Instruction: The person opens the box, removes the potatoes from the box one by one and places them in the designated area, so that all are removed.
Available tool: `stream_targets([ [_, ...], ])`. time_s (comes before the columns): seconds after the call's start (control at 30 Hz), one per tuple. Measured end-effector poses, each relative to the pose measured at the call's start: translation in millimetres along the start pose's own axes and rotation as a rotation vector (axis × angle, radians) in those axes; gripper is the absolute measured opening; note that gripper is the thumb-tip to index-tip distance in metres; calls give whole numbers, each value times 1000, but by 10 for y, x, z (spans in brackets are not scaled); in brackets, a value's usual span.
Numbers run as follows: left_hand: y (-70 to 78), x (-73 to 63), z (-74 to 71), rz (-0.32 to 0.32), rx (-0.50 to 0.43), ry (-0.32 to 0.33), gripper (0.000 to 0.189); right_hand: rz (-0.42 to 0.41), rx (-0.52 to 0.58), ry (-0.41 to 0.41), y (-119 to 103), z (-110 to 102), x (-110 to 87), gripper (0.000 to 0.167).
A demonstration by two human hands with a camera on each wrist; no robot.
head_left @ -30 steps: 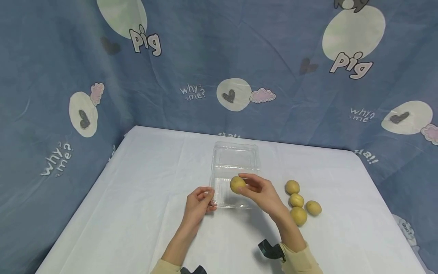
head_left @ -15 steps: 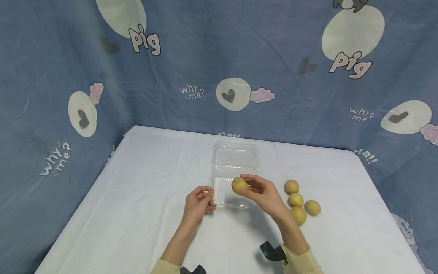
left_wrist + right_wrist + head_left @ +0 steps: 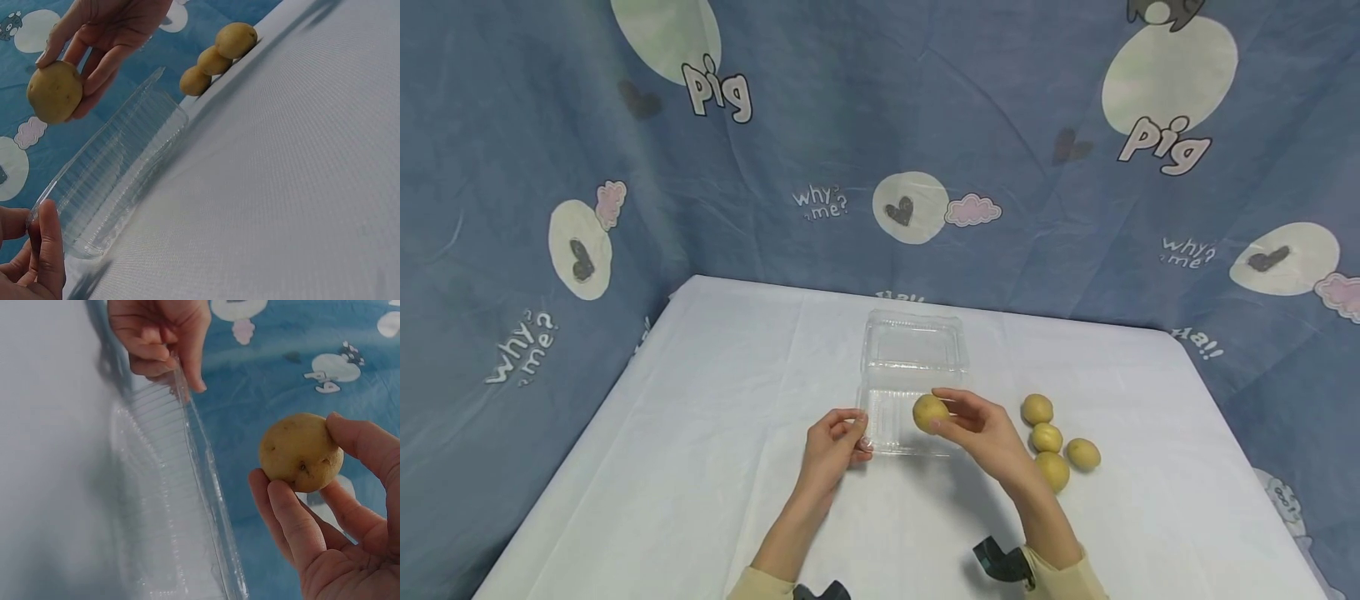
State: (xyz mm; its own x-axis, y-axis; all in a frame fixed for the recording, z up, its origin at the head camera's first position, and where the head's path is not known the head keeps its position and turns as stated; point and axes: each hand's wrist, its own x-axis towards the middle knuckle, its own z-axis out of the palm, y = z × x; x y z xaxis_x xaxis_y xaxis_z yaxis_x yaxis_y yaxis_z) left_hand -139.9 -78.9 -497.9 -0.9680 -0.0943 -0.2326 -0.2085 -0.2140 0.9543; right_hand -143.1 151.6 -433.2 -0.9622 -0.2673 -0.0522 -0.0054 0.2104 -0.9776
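My right hand (image 3: 988,433) pinches a small yellow potato (image 3: 929,413) between thumb and fingertips, holding it above the near half of a clear plastic clamshell box (image 3: 891,425). In the right wrist view, dark eyes mark the skin of this potato (image 3: 301,453). My left hand (image 3: 835,446) pinches the box's left rim near its front corner; the left wrist view has the thumb (image 3: 51,244) against that rim. The box lies unfolded, its lid (image 3: 916,342) laid back toward the far table edge. No potato shows inside it.
Several loose potatoes (image 3: 1047,438) lie in a cluster to the right of the box, close to my right forearm. A white cloth (image 3: 700,433) covers the table. Behind it hangs a blue printed curtain (image 3: 820,250).
My right hand and its potato have shifted slightly right and toward me above the box. The left hand keeps its grip on the rim; the loose potatoes stay in place.
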Motion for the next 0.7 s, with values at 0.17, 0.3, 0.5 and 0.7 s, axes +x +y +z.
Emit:
stream_targets([
  [0.17, 3, -3, -1, 3, -8, -4, 24, -1, 7, 7, 18, -10, -25, 46],
  [0.3, -16, 7, -3, 3, -15, -5, 24, 2, 2, 16, 25, -23, -53, 46],
  [0.5, -17, 12, 1, 1, -10, 2, 21, 35, -17, 45, 4, -72, -122, 48],
  [0.7, -24, 9, -3, -2, -9, -3, 22, 55, -24, 72, -7, -109, -183, 50],
])
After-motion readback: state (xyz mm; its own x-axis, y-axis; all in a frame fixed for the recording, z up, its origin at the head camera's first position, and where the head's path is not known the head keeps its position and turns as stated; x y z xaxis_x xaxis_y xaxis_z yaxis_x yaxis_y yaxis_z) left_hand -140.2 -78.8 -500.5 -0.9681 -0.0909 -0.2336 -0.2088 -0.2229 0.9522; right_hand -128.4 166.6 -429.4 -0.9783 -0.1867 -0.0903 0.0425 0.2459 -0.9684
